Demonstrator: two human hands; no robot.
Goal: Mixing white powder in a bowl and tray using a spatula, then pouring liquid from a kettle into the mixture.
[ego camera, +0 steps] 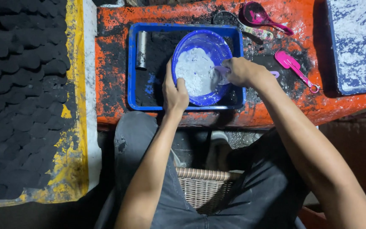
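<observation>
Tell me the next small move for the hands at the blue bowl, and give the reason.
Probably draw the right hand and its scoop through the white powder once more, while the left hand steadies the blue bowl. The bowl is tilted in the blue tray, with the powder heaped to one side.

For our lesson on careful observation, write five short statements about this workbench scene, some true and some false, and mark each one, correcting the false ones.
1. The left hand grips the rim of the blue bowl. True.
2. The bowl holds black powder. False: it holds white powder.
3. The bowl sits inside a blue tray. True.
4. A metal cylinder lies in the tray to the right of the bowl. False: it lies to the left.
5. The right hand is at the bowl's right side, its fingers around a small pale tool whose kind cannot be told. True.
</observation>
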